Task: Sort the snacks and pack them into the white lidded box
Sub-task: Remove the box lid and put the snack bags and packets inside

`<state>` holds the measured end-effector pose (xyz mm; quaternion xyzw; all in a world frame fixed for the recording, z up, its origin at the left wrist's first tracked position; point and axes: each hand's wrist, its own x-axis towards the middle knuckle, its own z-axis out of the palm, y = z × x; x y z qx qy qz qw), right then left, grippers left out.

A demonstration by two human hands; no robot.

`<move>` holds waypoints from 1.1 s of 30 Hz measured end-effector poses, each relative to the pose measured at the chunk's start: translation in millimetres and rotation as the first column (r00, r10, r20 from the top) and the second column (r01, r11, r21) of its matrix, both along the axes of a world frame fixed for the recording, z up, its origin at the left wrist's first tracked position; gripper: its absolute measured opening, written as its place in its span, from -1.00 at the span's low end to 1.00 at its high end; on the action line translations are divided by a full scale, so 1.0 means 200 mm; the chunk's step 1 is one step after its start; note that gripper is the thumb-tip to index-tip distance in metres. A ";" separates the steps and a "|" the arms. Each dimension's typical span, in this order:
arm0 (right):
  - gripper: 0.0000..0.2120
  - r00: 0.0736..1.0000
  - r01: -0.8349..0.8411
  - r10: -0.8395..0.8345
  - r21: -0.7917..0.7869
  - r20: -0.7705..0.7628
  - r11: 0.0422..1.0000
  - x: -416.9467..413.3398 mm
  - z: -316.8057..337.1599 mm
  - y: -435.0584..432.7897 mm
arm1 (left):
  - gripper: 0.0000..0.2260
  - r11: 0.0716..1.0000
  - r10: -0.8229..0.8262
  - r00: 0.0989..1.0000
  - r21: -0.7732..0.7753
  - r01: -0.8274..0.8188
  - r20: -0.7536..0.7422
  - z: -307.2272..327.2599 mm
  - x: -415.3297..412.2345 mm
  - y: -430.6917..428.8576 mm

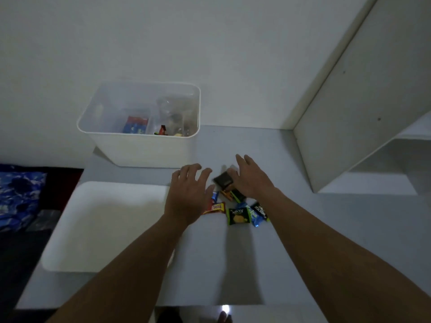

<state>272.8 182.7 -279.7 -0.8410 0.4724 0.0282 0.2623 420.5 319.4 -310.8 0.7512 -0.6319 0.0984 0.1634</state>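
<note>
Snacks (236, 206) in a loose cluster on the surface (303, 241), in front of the box (149, 150) and between the two forearms: a red-and-yellow pack, a green-and-black pack, a blue one, a few darker ones, some overlapping. Box open, standing at the back against the wall, lid (100, 224) lying flat just left of the cluster. Inside the box, a blue-and-red pack, a small red piece and some clear wrapping or containers, too dim to make out. So partly packed, by the look of it: a few items in, most of the pile left to sort, lid yet to go on. Left hand (187, 194) spread, fingers apart, grasping nothing, hovering over the pile's left edge. Right hand (250, 178) also spread, palm down, beside a blurred dark packet (223, 179); contact with it impossible to judge. Surface pale and plain. White wall behind, white shelving (363, 113) to the right, blue patterned fabric (18, 199) low on the left, light poor.
</note>
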 end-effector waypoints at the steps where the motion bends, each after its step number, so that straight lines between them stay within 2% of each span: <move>1: -0.39 1.000 0.001 -0.001 0.003 -0.021 1.000 -0.06 -0.07 0.00 | -0.62 0.999 -0.010 1.000 0.044 0.010 -0.010 -0.07 -0.04 0.00; 5: -0.33 0.989 -0.058 0.055 -0.022 -0.136 0.998 -0.19 -0.33 -0.01 | -0.42 0.934 -0.018 1.000 0.358 0.015 0.005 -0.32 -0.11 -0.04; 8: -0.28 0.982 -0.150 0.141 -0.064 -0.125 0.987 -0.17 -0.45 -0.07 | -0.29 0.891 0.056 0.998 0.453 -0.042 -0.017 -0.42 -0.13 -0.08; 11: -0.27 0.944 -0.275 0.258 -0.057 -0.206 0.960 -0.11 -0.54 -0.15 | -0.29 0.857 0.072 0.997 0.511 -0.070 0.016 -0.51 -0.15 -0.12; 14: -0.36 0.944 -0.290 0.267 -0.097 -0.195 0.952 -0.08 -0.59 -0.19 | -0.38 0.918 0.092 0.993 0.380 -0.116 0.080 -0.54 -0.17 -0.13; 16: -0.45 0.964 -0.254 0.230 -0.211 -0.134 0.944 -0.08 -0.61 -0.19 | -0.48 0.954 0.072 0.991 0.282 -0.102 0.114 -0.57 -0.18 -0.15; 18: -0.53 0.968 -0.251 0.226 -0.328 -0.114 0.911 -0.08 -0.62 -0.19 | -0.54 0.971 0.064 0.994 0.225 -0.082 0.086 -0.57 -0.18 -0.17; 20: -0.60 0.967 -0.254 0.236 -0.375 -0.094 0.891 -0.08 -0.63 -0.20 | -0.57 0.979 0.050 0.998 0.197 -0.055 0.031 -0.58 -0.17 -0.19; 25: -0.75 0.971 -0.216 0.239 -0.341 0.026 0.915 -0.05 -0.60 -0.21 | -0.65 0.983 -0.012 0.999 0.181 0.018 -0.032 -0.56 -0.16 -0.21; 28: -0.87 0.974 -0.199 0.225 -0.335 0.039 0.921 -0.04 -0.53 -0.24 | -0.69 0.990 0.006 0.997 0.143 0.005 -0.075 -0.47 -0.15 -0.22; 33: -0.88 0.984 -0.100 0.144 -0.340 0.107 0.935 -0.03 -0.28 -0.27 | -0.74 1.000 0.008 0.995 -0.004 -0.008 -0.098 -0.20 -0.07 -0.21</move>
